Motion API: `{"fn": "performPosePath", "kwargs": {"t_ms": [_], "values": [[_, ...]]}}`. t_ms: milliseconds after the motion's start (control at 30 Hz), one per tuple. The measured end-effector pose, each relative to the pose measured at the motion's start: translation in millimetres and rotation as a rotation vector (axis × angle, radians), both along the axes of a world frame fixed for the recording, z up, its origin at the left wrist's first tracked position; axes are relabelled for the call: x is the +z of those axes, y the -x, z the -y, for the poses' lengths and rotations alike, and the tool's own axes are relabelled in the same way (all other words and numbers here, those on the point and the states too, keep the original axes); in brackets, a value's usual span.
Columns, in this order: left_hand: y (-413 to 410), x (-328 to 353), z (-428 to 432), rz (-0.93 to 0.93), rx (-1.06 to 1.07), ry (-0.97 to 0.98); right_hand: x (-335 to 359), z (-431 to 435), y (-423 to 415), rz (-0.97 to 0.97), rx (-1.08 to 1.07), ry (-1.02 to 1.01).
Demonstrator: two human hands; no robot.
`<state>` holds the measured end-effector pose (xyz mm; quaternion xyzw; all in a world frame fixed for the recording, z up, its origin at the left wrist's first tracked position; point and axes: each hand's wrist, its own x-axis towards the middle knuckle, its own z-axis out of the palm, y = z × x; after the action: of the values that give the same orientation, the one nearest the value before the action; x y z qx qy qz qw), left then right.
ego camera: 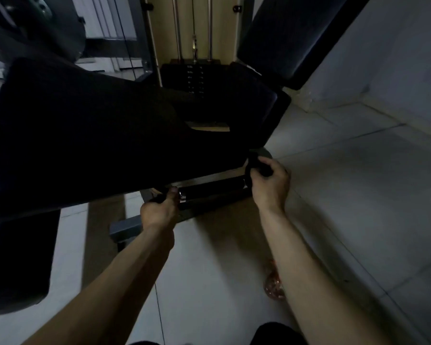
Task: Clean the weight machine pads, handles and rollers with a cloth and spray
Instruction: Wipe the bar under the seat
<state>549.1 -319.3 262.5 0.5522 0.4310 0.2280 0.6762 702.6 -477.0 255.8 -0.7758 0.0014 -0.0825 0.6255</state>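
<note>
Reaching forward and down, two bare forearms stretch toward a black roller (210,189) mounted low on a weight machine, just beneath a large dark seat pad (85,135). The right hand (270,181) is at the roller's right end, its grip closed on a dark cloth (258,165) bunched against that end. The left hand (157,210) is at the roller's left end by a chrome cap, fingers curled around something dark — what exactly it holds cannot be told in the dim light. Behind the pad stands the weight stack (193,78) with its guide rods. A pinkish translucent object (273,285) — possibly the spray bottle — lies on the pale tiled floor (346,195) beside the right forearm.
</note>
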Motion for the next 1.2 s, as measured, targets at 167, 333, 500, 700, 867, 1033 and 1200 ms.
{"fn": "performPosePath", "kwargs": {"t_ms": [167,333,500,700,867,1033,1200], "values": [[2,-4,-5,0.033,-0.021,0.006,30,-9,-22,0.061,0.545,0.819],[1,-1,-4,-0.002,0.008,-0.022,37,-55,33,0.542,0.662,0.976],[5,-1,-2,0.015,0.007,-0.022,10,-66,66,0.686,0.679,0.690],[4,1,0,0.042,0.035,0.019,-5,-51,40,0.795,0.740,0.678],[22,3,-11,-0.021,-0.039,-0.039,1,-15,-16,0.573,0.611,0.843],[47,-5,-9,-0.157,-0.294,-0.791,-6,-8,-21,0.061,0.146,0.210],[41,-12,-21,-0.251,-0.463,-1.410,-38,-5,5,-0.613,0.065,-0.931]]}}
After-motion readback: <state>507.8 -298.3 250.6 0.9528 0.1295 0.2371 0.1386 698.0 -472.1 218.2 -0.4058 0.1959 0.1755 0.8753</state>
